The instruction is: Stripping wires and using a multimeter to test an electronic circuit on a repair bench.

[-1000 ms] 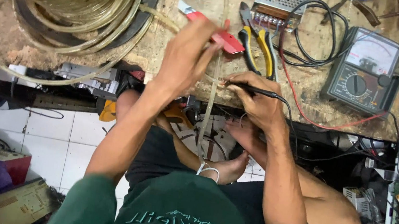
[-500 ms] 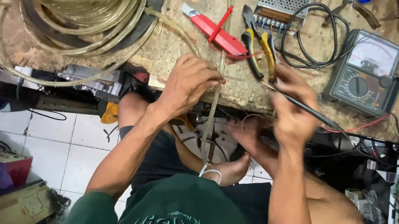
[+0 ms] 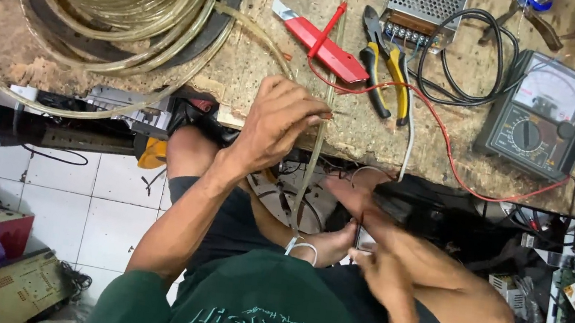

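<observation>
Since the earlier frame, right hand (image 3: pixel 381 270) has dropped to the lap, gripping a thin dark tool. Left hand (image 3: pixel 280 119) pinches the clear tube (image 3: pixel 316 150) at the counter (image 3: pixel 274 46) edge. Beyond, the red cutter (image 3: pixel 321 37) lies unused; work looks midway.

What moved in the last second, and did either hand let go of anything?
The right hand dropped from the bench edge toward the lap, carrying a thin dark tool whose kind I cannot tell. The left hand pulled back from the red utility knife and now pinches the clear tube at the bench edge. Knife, pliers and multimeter stayed put.
</observation>
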